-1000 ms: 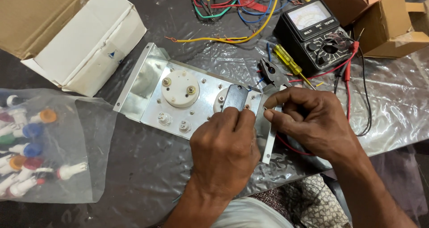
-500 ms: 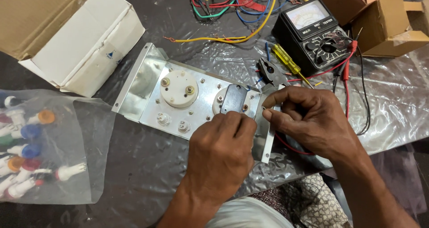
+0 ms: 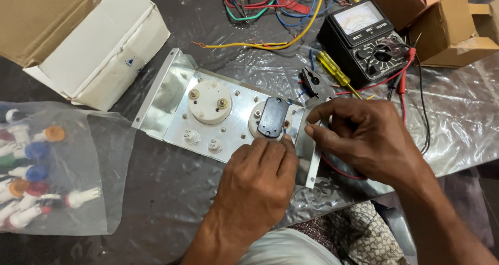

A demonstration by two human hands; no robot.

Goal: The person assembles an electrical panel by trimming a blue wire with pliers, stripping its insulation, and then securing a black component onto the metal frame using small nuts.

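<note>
A bent metal panel (image 3: 171, 96) lies face down on the table, with two round white meter backs in it. The left meter back (image 3: 209, 103) is bare. A black rectangular block (image 3: 272, 117) sits on the right one. My left hand (image 3: 257, 179) rests at the panel's near edge, its fingertips at a thin blue wire beside a brass terminal under the black block. My right hand (image 3: 366, 137) grips the panel's right flange between thumb and fingers. Which small part the left fingertips pinch is hidden.
A black analog multimeter (image 3: 364, 36) with red and black leads stands at the back right, beside brown cartons (image 3: 447, 28). A yellow-handled screwdriver (image 3: 335, 70), small pliers (image 3: 311, 82), a tangle of coloured wires (image 3: 270, 5), a white box (image 3: 101, 52) and a clear bag of indicator lamps (image 3: 41, 166) lie around.
My left hand has drawn back toward me, uncovering the black block on the right meter. My right hand stays on the panel's right flange.
</note>
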